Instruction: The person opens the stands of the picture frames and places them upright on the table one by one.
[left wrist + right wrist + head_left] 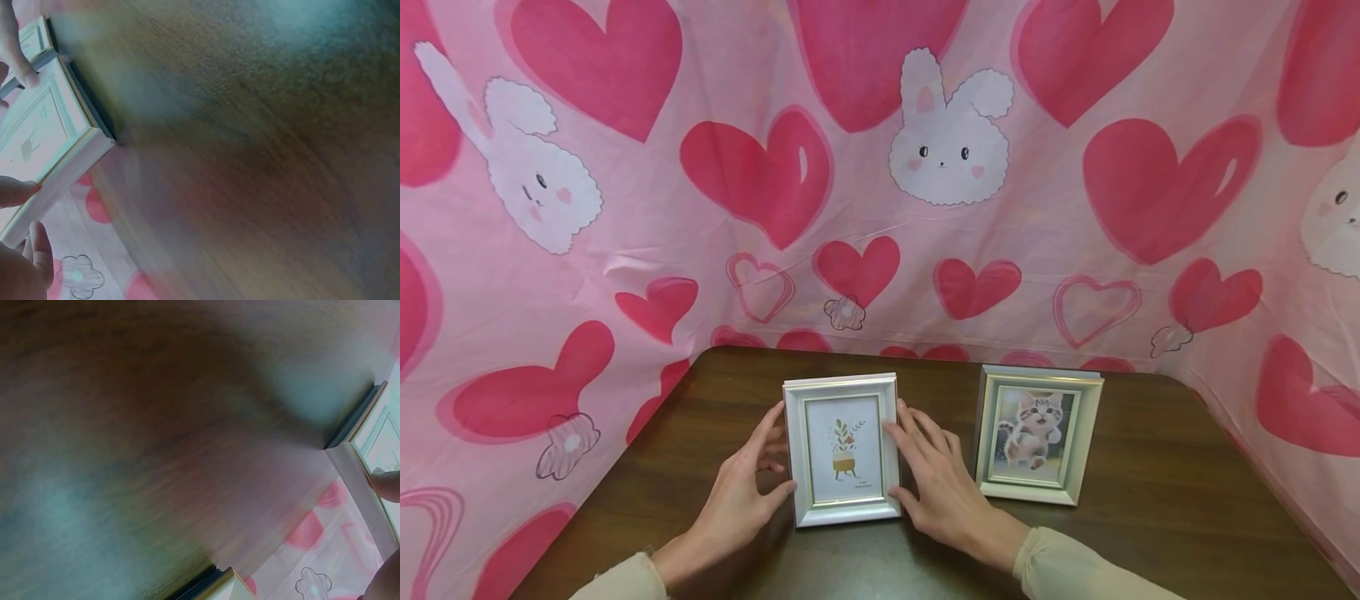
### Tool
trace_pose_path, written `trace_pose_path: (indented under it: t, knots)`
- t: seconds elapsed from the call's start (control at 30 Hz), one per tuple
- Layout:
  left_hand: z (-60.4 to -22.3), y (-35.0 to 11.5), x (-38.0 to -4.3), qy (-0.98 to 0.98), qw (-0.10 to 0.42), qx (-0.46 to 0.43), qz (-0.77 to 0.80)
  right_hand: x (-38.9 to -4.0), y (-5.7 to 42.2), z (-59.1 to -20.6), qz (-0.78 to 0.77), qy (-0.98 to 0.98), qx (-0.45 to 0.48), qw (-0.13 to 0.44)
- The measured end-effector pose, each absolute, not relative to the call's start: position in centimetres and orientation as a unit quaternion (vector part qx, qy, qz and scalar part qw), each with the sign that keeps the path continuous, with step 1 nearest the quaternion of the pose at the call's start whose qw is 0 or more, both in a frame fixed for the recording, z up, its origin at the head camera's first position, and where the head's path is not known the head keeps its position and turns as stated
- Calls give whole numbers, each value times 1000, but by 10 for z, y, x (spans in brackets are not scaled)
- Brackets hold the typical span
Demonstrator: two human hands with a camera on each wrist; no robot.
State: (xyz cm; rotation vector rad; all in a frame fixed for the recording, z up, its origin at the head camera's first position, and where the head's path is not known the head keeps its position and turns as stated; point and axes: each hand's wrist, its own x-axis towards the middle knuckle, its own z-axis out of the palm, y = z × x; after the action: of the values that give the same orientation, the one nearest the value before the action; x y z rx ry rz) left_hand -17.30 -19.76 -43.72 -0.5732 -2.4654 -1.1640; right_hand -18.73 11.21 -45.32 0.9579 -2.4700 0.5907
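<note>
A white picture frame point(842, 450) with a gold inner edge and a potted-plant print stands upright on the table. My left hand point(737, 492) holds its left side, thumb on the front and fingers along the side and partly behind. On the opposite side my right hand point(943, 479) grips the frame, with the thumb low and a fingertip higher on the front edge. The left wrist view shows the same white frame point(53, 125) tilted at the left. To the right stands a second, cream-and-gold picture frame point(1033, 437) with a kitten picture, touched by neither hand.
Both frames stand on a dark brown wooden table point(1157, 500). A pink cloth point(865, 208) with red hearts and white rabbits hangs behind the table and along both sides. Light-coloured sleeves cover the forearms.
</note>
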Motion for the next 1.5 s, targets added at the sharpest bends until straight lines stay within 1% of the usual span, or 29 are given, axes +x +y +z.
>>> trace_pose_path:
  t: [0.33,0.53,0.7,0.77,0.9,1.0,1.2,1.37,1.5]
  knots:
    - [-437,-198,-171,-873,173,-202,-408,-187,114,-453,197,-886,354,224]
    - [-439,-198,-170,-864,194,-222,-408,-183,114,-451,186,-886,358,229]
    - [-441,-197,-169,-858,206,-228,-411,-181,113,-451,199,-878,356,250]
    - [-441,-197,-169,-856,212,-230,-411,-180,112,-450,227,-879,340,244]
    - [-442,-196,-169,-849,233,-244,-406,-177,108,-443,304,-891,270,202]
    - [-442,-195,-168,-846,244,-250,-403,-175,105,-437,333,-898,223,183]
    - [-443,-196,-168,-850,240,-244,-401,-175,100,-431,346,-904,191,164]
    - [-443,-196,-166,-858,224,-229,-402,-178,98,-431,346,-902,190,173]
    - [-443,-195,-165,-858,224,-227,-402,-181,98,-432,343,-896,204,192]
